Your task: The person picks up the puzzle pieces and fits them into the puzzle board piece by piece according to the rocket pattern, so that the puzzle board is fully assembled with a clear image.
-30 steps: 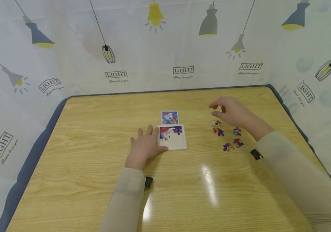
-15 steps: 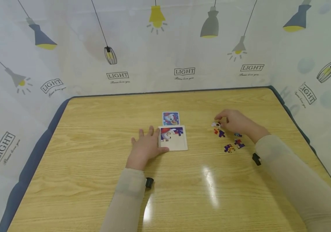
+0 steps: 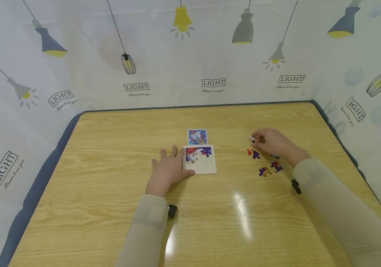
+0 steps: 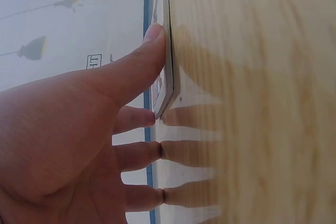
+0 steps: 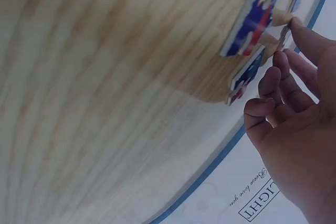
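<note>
While our left grip lies spread at the left edge of the square white puzzle board, our right grip, right of that board, pinches one white-and-dark jigsaw piece. Also: loose multicoloured jigsaw pieces, right of the board; square blue picture card, just beyond it.

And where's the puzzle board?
In the head view, the puzzle board lies about midway across the table, on the near side of the picture card, with the left hand at its left edge.
</note>
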The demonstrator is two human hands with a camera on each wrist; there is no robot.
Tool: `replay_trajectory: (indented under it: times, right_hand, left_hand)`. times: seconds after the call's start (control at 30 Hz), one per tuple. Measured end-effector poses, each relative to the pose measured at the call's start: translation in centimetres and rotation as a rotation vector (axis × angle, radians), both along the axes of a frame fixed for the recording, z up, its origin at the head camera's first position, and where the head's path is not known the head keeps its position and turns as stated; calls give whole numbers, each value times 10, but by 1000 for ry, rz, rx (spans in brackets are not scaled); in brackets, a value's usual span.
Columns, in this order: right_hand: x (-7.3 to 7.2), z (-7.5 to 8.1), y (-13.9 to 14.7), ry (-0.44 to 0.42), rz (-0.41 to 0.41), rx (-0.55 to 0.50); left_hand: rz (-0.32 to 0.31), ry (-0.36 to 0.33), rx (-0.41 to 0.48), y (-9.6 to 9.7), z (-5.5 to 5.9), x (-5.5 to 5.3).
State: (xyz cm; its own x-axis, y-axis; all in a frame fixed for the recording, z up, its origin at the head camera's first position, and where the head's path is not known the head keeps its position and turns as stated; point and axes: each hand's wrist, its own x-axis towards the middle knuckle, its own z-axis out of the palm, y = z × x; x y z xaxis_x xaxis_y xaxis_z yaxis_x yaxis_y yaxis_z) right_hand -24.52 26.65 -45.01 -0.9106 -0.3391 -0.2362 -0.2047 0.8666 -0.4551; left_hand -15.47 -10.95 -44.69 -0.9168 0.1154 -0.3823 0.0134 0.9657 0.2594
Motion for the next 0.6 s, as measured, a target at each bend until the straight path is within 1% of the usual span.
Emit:
replay_trajectory:
  times: [0.2, 0.33, 0.47, 0.57, 0.6]
  right_hand:
    - [0, 2, 5, -19, 10, -10]
    - [-1, 5, 7, 14, 73, 12]
    - [-2, 5, 6, 40, 139, 31]
    - [-3, 5, 4, 37, 154, 27]
    - [-3, 5, 4, 36, 159, 26]
  left_hand:
    - [-4, -3, -2, 0, 1, 1]
    - [-2, -10, -5, 0, 1, 0]
    - [8, -14, 9, 0, -6, -4]
    - [12, -11, 18, -1, -12, -7]
    - [12, -11, 18, -1, -13, -7]
